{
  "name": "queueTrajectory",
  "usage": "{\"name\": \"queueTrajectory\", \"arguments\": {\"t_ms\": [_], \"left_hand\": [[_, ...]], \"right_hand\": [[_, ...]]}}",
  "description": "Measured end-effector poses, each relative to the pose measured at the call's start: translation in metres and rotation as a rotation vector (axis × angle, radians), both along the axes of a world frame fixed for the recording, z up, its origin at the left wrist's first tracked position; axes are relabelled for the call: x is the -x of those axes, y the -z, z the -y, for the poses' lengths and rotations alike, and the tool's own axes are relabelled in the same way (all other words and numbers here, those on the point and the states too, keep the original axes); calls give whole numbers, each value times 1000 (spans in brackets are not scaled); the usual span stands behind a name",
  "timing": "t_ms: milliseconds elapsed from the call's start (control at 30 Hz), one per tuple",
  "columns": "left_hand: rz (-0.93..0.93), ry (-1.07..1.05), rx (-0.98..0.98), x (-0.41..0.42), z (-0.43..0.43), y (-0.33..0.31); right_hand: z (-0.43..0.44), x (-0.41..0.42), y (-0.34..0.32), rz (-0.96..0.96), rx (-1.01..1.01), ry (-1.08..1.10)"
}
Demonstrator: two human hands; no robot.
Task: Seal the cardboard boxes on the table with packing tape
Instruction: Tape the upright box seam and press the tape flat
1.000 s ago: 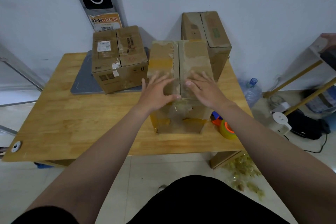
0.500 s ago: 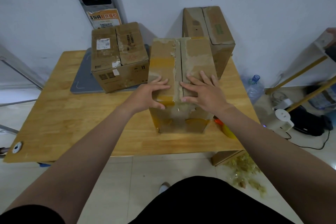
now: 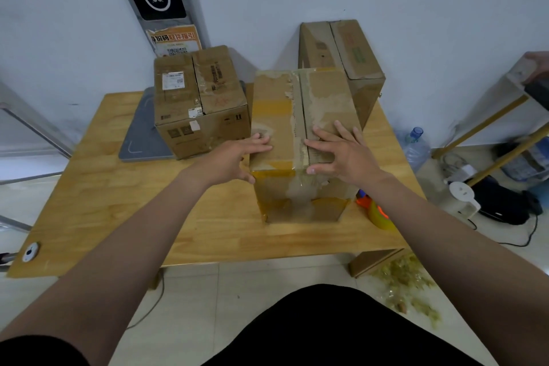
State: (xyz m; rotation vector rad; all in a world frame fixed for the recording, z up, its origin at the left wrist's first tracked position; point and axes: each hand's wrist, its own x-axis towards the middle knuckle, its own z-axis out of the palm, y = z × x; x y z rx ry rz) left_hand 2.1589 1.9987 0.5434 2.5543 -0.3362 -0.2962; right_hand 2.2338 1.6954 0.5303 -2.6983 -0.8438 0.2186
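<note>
Three cardboard boxes on the wooden worktop point(image 3: 113, 217). Nearest box point(image 3: 300, 140) stands at the front, right of centre, flaps closed, old tape along the top seam. Left hand point(image 3: 234, 159) spread wide at the box's near left corner, fingers on the top, thumb at the front edge. Right hand point(image 3: 341, 153) flat and splayed on the right flap. Tape dispenser point(image 3: 377, 211), orange and yellow, lies just right of this box. Second box point(image 3: 199, 101) sits back left on a grey pad point(image 3: 139, 142); third box point(image 3: 347, 65) behind.

Three cardboard boxes stand on the surface point(image 3: 118, 211): left box point(image 3: 199, 104), middle box point(image 3: 300, 128), rear box point(image 3: 344, 56). One tape dispenser point(image 3: 377, 211), one grey mat point(image 3: 139, 140), two hands: left hand point(image 3: 234, 157), right hand point(image 3: 341, 154).
</note>
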Motion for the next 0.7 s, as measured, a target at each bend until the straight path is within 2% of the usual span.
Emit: {"name": "queueTrajectory", "arguments": {"t_ms": [133,333,533,700], "left_hand": [[0,-43,-11,5,10,-3],[154,-207,58,3,46,12],[157,-260,171,2,45,23],[162,-250,189,4,41,21]], "right_hand": [[-2,3,-1,10,-10,1],[-1,5,-1,18,-20,12],[-38,17,-11,-44,44,164],[-41,17,-8,-12,111,69]]}}
